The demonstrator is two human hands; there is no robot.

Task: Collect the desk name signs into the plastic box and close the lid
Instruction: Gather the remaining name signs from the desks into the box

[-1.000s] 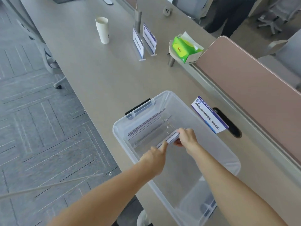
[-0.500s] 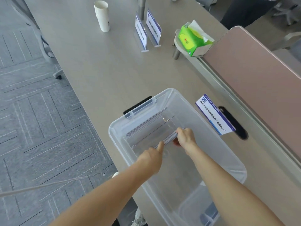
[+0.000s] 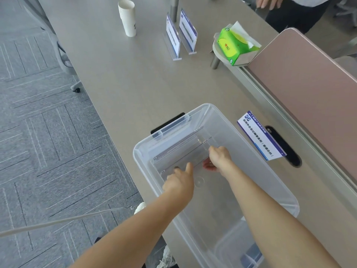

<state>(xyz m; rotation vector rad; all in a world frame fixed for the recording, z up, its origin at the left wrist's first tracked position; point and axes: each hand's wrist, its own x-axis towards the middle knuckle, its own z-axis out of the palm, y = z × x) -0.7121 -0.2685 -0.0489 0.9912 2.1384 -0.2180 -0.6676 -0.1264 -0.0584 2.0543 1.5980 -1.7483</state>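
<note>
1. The desk (image 3: 135,89) runs away from the viewer, its left edge dropping to carpet and a pink divider (image 3: 309,89) walling the right; the broad middle stretch lies bare.
2. The plastic box (image 3: 274,192) sits open at the desk's near left edge, its rear half unfilled.
3. Three name signs stand outside it: one (image 3: 259,135) just right of the box, two (image 3: 172,35) (image 3: 188,30) far back near a paper cup (image 3: 127,17).
4. Inside, the held sign (image 3: 195,153) lies long-axis across the box's front end, parallel to those already stowed.
5. The left hand (image 3: 180,182) and right hand (image 3: 218,158) pinch its two ends.
6. It sits lower than a second ago.
</note>
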